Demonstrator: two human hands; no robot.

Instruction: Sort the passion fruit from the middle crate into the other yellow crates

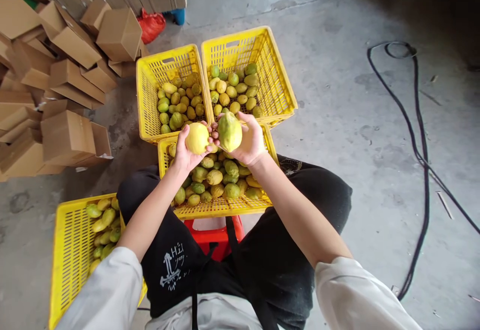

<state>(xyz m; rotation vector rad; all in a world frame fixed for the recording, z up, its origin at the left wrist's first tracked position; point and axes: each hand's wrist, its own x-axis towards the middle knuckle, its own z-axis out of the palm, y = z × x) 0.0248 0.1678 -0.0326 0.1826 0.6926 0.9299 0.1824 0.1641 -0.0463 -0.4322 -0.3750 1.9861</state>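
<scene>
My left hand (pixel 185 154) is wrapped round a smooth yellow fruit (pixel 197 138). Close beside it, my right hand (pixel 250 139) holds a larger green-yellow fruit (pixel 230 132) with a pointed top. Both fruits are raised above a yellow crate (pixel 221 212) between my knees, in which many green and yellow fruits (pixel 215 177) lie. Beyond my hands stand a back-left crate (pixel 143 99) and a back-right crate (pixel 279 81), each with similar fruits in the bottom.
Another yellow crate (pixel 69 255) with fruits is at my left. Open cardboard boxes (pixel 69 137) are heaped at the far left, near a red bag (pixel 150 25). A red stool (pixel 215 242) shows between my legs. A black cable (pixel 425 190) lies on the floor at right.
</scene>
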